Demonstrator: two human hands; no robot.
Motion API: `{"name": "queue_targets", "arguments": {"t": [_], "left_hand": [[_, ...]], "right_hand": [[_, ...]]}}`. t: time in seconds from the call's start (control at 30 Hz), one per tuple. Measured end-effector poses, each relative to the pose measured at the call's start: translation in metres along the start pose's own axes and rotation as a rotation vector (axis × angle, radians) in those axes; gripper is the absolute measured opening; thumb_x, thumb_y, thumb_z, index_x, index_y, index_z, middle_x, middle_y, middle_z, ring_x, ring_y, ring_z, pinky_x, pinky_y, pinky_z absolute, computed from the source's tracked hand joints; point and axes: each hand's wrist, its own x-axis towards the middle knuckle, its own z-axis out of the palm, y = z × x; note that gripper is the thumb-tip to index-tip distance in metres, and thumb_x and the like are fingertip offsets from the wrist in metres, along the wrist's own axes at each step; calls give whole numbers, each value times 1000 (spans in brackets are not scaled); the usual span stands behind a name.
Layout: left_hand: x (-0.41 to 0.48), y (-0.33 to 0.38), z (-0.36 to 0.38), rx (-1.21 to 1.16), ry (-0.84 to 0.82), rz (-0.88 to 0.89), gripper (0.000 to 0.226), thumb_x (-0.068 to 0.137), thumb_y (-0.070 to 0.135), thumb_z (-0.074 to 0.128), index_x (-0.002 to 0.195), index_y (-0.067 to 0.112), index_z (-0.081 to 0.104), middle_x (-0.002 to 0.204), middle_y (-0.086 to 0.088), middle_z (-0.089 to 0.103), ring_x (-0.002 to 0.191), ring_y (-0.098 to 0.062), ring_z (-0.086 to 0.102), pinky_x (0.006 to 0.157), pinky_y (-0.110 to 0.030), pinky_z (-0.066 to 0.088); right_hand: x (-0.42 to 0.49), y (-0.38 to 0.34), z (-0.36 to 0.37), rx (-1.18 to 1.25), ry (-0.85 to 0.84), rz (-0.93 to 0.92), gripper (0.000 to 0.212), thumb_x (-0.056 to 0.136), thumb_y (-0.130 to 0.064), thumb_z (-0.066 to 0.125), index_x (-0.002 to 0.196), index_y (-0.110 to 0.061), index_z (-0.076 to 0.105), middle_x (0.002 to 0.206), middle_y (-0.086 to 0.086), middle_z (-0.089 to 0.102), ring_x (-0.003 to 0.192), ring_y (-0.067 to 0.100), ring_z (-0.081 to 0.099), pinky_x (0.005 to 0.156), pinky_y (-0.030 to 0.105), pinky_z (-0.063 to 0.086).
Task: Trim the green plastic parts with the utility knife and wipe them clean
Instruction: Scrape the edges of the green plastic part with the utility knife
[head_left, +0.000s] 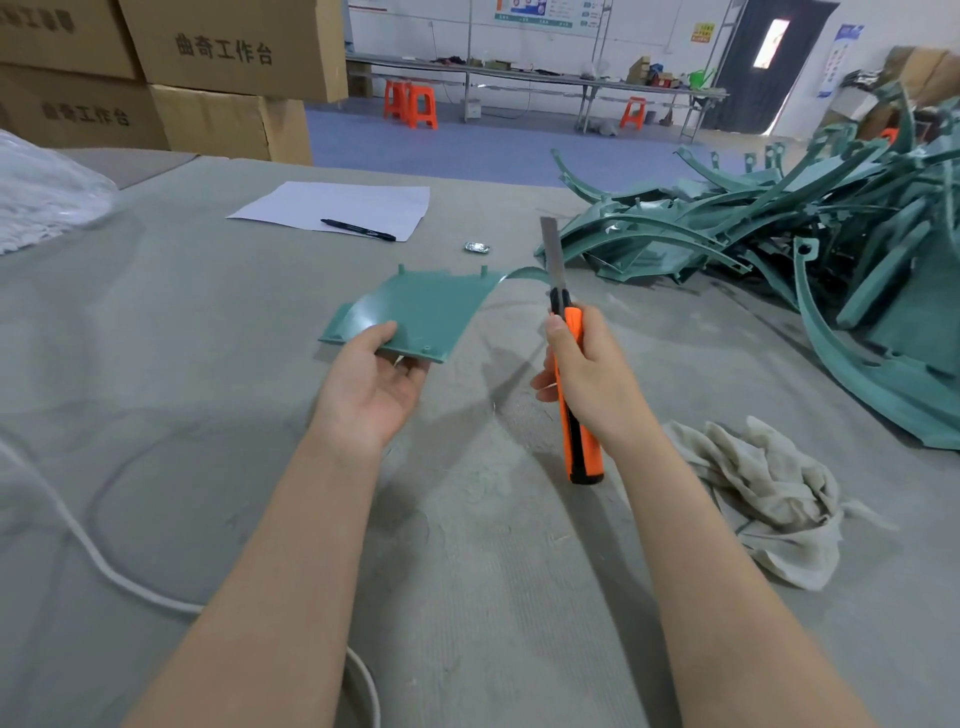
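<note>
Right hand (587, 374) grips the orange utility knife (582, 447), blade out and pointing far. Left hand (371, 384) pinches the near edge of a flat green part (426, 306) just left of the knife. Green parts pile (779, 223) far right, rag (763, 488) near right; far-left boxes (223, 52) read "曲奇工作台".

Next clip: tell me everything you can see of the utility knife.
The utility knife has an orange and black plastic-looking handle and a long grey blade pushed far out. The right hand grips the handle's upper part; the butt sticks out below. The blade points up and away, crossing a thin strip curling off the green plastic part; contact cannot be told.
</note>
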Motion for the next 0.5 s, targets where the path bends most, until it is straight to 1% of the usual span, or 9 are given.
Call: {"name": "queue_targets", "arguments": {"t": [0.07, 0.1, 0.17, 0.23, 0.27, 0.3, 0.37, 0.43, 0.5], "left_hand": [[-2, -3, 2, 15, -5, 2, 17, 96, -1, 45, 94, 7, 59, 89, -7, 69, 83, -19, 64, 84, -31, 54], [-3, -4, 3, 10, -12, 8, 18, 96, -2, 45, 93, 8, 60, 83, -6, 71, 81, -18, 64, 80, -30, 55], [-4, -6, 6, -6, -43, 27, 19, 97, -1, 44, 94, 9, 60, 74, -3, 73, 78, -16, 66, 73, -28, 57], [-6, -9, 8, 31, -126, 58, 20, 98, 0, 43, 108, 8, 58, 87, -5, 74, 82, -15, 68, 73, -27, 59], [-8, -11, 9, 72, -184, 68, 24, 98, 1, 43, 117, 7, 56, 99, -6, 72, 88, -16, 68, 77, -28, 59], [-9, -14, 9, 118, -239, 66, 29, 98, 2, 44, 125, 7, 53, 109, -8, 69, 93, -17, 68, 81, -29, 58], [-13, -16, 11, 196, -337, 22, 37, 93, 9, 51, 130, 7, 51, 117, -9, 67, 100, -19, 68, 85, -32, 57], [-15, -12, 10, 207, -404, -29, 40, 86, 23, 58, 124, 10, 56, 114, -7, 69, 104, -21, 67, 87, -35, 56], [-13, -3, 5, 153, -371, -10, 32, 84, 31, 60, 110, 13, 61, 101, -4, 72, 98, -21, 69, 86, -38, 55]], "right_hand": [[-3, -2, 4, -46, -38, -77, 7, 101, -31, 42, 107, -31, 46, 72, -3, 52, 56, 13, 57, 58, 31, 50], [-4, -3, 6, -75, -41, -106, 8, 100, -33, 44, 107, -32, 47, 74, -4, 54, 59, 14, 56, 60, 35, 49], [-7, -7, 12, -85, -20, -101, 15, 96, -38, 52, 103, -24, 52, 82, 3, 63, 65, 19, 53, 67, 42, 49], [-9, -10, 15, 4, -17, -48, 32, 92, -40, 60, 101, -10, 54, 90, 18, 66, 62, 24, 48, 63, 44, 48], [-10, -12, 16, 70, -25, -25, 36, 91, -37, 63, 98, -4, 53, 85, 23, 64, 58, 24, 45, 57, 41, 44], [-10, -13, 16, 114, -26, -20, 32, 90, -32, 65, 89, -3, 50, 73, 21, 59, 53, 22, 42, 51, 36, 41], [-9, -12, 16, 149, 9, -15, 32, 91, -18, 64, 72, -13, 39, 53, 5, 43, 45, 18, 38, 48, 30, 36], [-7, -11, 10, 174, 46, -2, 35, 92, -10, 61, 70, -17, 34, 50, 0, 38, 43, 16, 37, 46, 29, 34], [-5, -12, -1, 194, 38, 20, 34, 93, -9, 59, 71, -16, 34, 53, 5, 38, 41, 14, 36, 44, 26, 34]]}}
